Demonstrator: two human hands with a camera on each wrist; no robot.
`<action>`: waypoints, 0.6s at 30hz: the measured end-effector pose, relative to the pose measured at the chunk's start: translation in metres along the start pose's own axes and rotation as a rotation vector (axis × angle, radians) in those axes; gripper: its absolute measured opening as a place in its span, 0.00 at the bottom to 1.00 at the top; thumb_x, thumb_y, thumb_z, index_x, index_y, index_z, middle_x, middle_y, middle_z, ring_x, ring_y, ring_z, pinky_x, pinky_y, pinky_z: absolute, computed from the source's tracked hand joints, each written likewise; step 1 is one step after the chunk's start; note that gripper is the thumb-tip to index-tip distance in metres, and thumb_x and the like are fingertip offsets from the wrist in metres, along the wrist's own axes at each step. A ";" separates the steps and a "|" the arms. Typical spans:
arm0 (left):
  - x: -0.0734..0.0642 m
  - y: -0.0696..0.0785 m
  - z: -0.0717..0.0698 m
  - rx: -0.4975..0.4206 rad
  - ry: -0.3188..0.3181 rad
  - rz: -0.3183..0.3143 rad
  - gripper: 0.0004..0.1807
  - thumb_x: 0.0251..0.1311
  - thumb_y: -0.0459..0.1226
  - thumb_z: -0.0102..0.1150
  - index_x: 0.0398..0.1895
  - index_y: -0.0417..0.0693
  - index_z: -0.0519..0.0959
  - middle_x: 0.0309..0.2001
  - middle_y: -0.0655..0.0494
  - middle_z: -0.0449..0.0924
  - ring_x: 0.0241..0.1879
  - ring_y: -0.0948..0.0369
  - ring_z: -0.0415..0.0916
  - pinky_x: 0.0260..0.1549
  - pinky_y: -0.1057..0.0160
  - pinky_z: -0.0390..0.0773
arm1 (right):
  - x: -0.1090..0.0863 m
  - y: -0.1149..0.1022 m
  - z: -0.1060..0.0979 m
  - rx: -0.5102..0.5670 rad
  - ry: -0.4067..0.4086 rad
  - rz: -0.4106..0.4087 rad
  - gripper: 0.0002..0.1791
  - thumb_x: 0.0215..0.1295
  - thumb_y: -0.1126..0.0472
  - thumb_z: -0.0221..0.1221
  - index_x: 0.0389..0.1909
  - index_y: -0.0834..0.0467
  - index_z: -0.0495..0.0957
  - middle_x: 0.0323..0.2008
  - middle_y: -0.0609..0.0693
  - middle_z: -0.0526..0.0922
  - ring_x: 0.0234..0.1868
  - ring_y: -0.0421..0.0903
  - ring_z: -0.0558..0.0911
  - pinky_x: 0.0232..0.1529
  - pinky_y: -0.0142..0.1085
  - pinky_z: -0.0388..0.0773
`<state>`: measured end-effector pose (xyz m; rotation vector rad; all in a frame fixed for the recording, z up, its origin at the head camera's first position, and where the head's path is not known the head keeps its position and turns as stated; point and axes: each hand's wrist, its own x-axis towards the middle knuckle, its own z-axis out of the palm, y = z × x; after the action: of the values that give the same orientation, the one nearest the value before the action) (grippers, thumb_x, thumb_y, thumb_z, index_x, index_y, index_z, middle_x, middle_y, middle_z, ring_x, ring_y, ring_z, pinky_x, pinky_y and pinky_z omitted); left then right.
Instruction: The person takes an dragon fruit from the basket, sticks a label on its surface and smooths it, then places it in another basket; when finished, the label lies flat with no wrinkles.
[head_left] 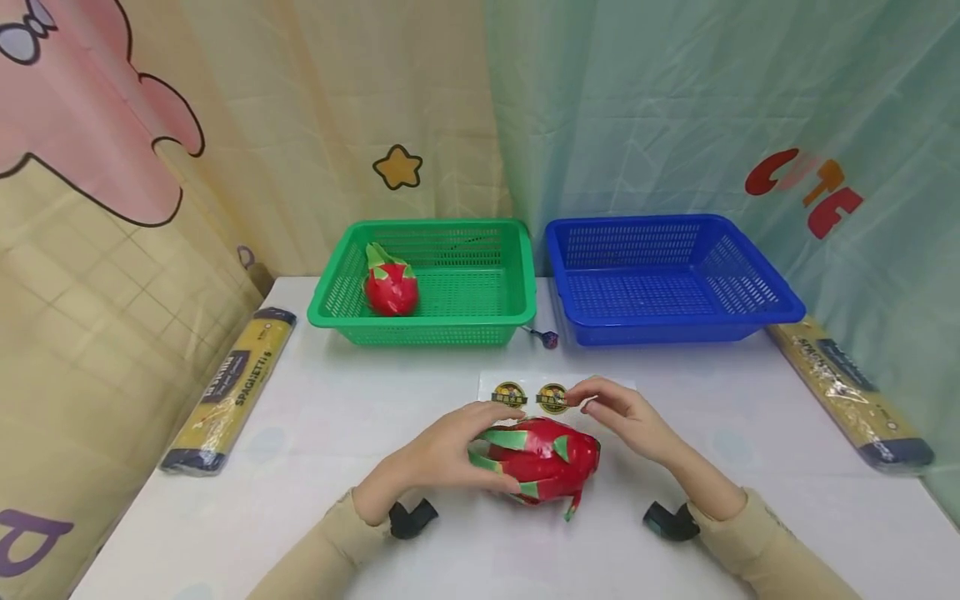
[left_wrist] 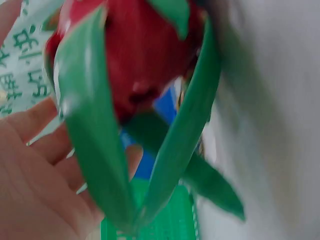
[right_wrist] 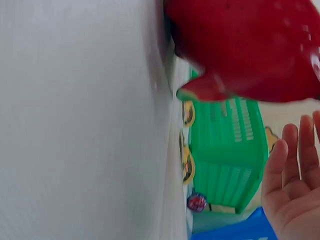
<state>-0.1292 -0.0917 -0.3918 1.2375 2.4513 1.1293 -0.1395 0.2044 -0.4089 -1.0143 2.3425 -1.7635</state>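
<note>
A red dragon fruit with green leaves [head_left: 543,454] lies on the white table. My left hand [head_left: 450,450] arches over its leafy end, thumb toward the near side and fingers toward the far side. In the left wrist view, that hand's fingers [left_wrist: 50,145] extend behind the long green leaves [left_wrist: 90,115], and the palm stands apart from them. My right hand [head_left: 626,417] hovers beyond the fruit's right end with loosely bent fingers and holds nothing. In the right wrist view, a gap separates its fingers [right_wrist: 291,155] from the red skin [right_wrist: 250,55].
Behind are a green basket [head_left: 420,321] with another dragon fruit [head_left: 392,289] and a blue basket [head_left: 678,320]. A lollipop [head_left: 550,339] lies between them. Round stickers [head_left: 509,395] lie beyond the fruit. Spaghetti packs flank the table at left [head_left: 232,387] and right [head_left: 851,396].
</note>
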 end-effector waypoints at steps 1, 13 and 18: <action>0.000 -0.004 -0.004 -0.052 0.000 -0.002 0.39 0.49 0.56 0.66 0.63 0.53 0.68 0.58 0.58 0.72 0.56 0.62 0.68 0.50 0.59 0.74 | 0.001 0.002 -0.003 0.011 0.037 0.042 0.13 0.67 0.71 0.50 0.50 0.70 0.73 0.45 0.52 0.80 0.46 0.46 0.78 0.46 0.33 0.76; 0.008 -0.068 -0.018 -0.581 0.035 -0.146 0.24 0.65 0.36 0.53 0.61 0.31 0.66 0.56 0.39 0.72 0.58 0.48 0.69 0.54 0.61 0.70 | 0.026 0.029 -0.016 0.046 0.125 0.358 0.21 0.65 0.59 0.58 0.52 0.71 0.72 0.48 0.69 0.76 0.45 0.54 0.80 0.45 0.37 0.77; 0.008 -0.078 -0.011 -0.540 0.018 -0.232 0.23 0.67 0.37 0.51 0.62 0.34 0.66 0.58 0.42 0.72 0.60 0.51 0.67 0.56 0.59 0.69 | 0.028 0.040 -0.018 0.006 0.100 0.381 0.19 0.64 0.60 0.59 0.51 0.69 0.74 0.47 0.64 0.79 0.42 0.48 0.80 0.40 0.37 0.78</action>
<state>-0.1878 -0.1208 -0.4368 0.7635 2.0222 1.5836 -0.1875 0.2109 -0.4283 -0.4438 2.3823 -1.7013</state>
